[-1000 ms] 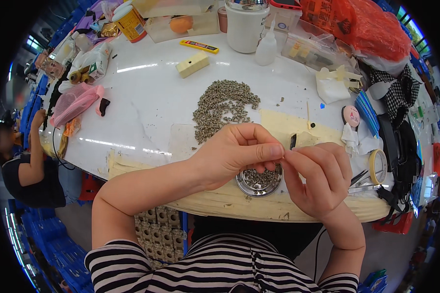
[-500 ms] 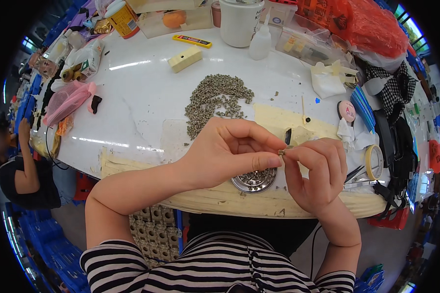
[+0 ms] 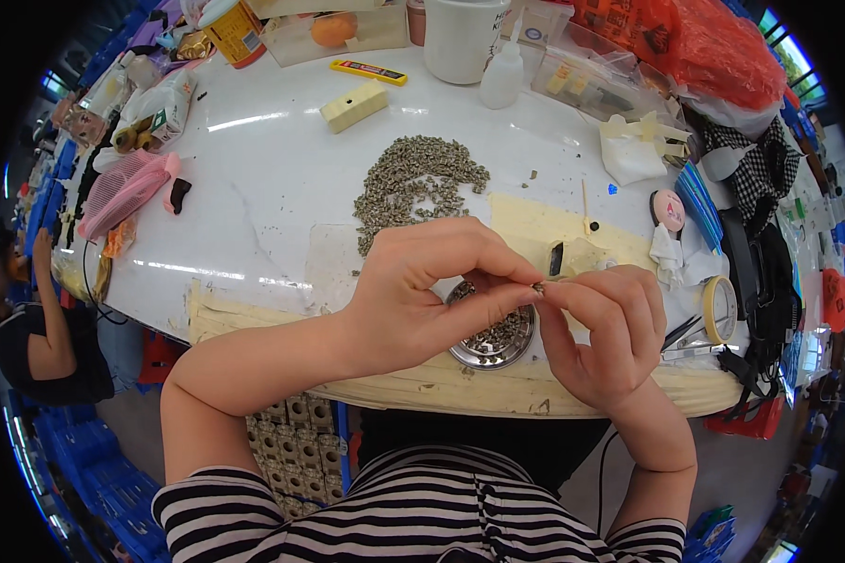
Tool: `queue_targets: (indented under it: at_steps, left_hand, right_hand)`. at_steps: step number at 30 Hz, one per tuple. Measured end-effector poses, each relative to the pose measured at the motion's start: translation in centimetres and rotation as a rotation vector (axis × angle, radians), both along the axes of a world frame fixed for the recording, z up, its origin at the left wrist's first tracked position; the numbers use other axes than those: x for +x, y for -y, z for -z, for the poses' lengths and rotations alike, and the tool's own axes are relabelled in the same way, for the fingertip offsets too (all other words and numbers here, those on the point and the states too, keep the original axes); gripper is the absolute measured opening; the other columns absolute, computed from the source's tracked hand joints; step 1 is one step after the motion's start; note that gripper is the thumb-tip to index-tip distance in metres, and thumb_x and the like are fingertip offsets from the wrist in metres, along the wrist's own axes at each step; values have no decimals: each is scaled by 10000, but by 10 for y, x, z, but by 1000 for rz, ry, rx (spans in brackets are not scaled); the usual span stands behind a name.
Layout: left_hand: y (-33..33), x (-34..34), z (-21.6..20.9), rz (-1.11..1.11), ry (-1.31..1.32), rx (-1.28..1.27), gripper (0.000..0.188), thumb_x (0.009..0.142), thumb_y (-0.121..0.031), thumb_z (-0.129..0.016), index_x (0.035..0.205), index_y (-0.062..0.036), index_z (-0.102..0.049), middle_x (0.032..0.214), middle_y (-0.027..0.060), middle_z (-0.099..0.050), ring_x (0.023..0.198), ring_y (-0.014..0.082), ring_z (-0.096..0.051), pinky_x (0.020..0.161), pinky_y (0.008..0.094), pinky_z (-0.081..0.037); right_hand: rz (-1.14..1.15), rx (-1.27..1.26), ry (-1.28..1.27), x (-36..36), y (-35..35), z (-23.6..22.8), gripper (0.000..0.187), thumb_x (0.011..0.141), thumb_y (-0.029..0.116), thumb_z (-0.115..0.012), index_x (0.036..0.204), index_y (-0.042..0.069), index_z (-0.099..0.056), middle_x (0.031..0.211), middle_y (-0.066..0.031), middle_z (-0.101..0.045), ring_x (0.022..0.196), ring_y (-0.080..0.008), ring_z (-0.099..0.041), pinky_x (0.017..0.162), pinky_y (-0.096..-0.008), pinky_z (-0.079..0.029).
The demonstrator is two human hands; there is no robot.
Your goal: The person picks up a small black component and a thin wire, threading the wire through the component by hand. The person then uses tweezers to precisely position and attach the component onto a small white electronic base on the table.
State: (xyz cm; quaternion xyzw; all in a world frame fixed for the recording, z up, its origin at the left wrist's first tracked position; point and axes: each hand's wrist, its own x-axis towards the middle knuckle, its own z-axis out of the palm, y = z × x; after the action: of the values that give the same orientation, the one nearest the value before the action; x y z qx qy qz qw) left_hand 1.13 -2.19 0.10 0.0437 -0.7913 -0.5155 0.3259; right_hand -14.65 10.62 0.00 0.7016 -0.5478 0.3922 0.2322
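Between the fingertips of both hands is a small metal part (image 3: 539,289), too small to make out fully. My left hand (image 3: 432,286) pinches it from the left with thumb and index finger. From the other side, the thumb and index finger of my right hand (image 3: 606,328) close on it too. Below the hands a round metal dish (image 3: 488,364) holds many similar small parts, partly hidden by my left hand. Beyond my left hand lies a loose pile of small metal parts (image 3: 418,178) on the white table.
The white table (image 3: 253,188) has a taped front edge. Toward the back are a cream block (image 3: 354,106), a yellow cutter knife (image 3: 369,72), a white squeeze bottle (image 3: 503,75) and a white container (image 3: 460,38). A tape roll (image 3: 719,311) lies at right. Another person (image 3: 52,328) is at left.
My left thumb and fingers have shifted slightly around the small part, and more of the dish shows below them. The view has moved a little.
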Motion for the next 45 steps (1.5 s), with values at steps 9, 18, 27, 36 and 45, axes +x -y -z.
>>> queue_targets:
  at_steps: [9,18,27,36,45]
  left_hand:
    - [-5,2,1,104,160,520,141,818,10,-723,951,15,-676,855,71,-671,786,108,-630,679,223,-509]
    - [7,2,-1,279,321,975,102,851,-8,-698,940,11,-652,868,79,-673,755,99,-639,679,222,-535]
    - [1,3,3,98,158,303,122,799,21,-733,914,8,-695,857,71,-679,704,111,-624,645,229,-498]
    - [2,-2,3,-70,7,-159,164,727,36,-768,872,0,-699,791,79,-687,693,159,-646,596,252,-500]
    - [1,-1,4,-119,-32,-301,200,706,52,-772,886,3,-700,806,90,-682,691,165,-650,579,243,-509]
  right_hand:
    - [9,-10,-14,-2,-1,0,305,596,35,-755,895,69,-702,818,-13,-615,648,-177,-531,560,-288,-416]
    - [-41,37,37,-4,2,-1,330,547,21,-751,870,63,-702,773,-10,-617,636,-174,-541,531,-281,-415]
    - [-15,52,74,-3,-1,0,298,555,20,-752,845,61,-693,758,-22,-614,629,-185,-540,532,-285,-421]
    - [-17,39,76,-5,-3,-2,278,597,27,-765,867,48,-701,769,-32,-632,622,-189,-546,527,-287,-423]
    - [-30,62,56,-5,-3,0,333,587,27,-758,916,36,-712,778,-33,-635,618,-185,-543,528,-283,-420]
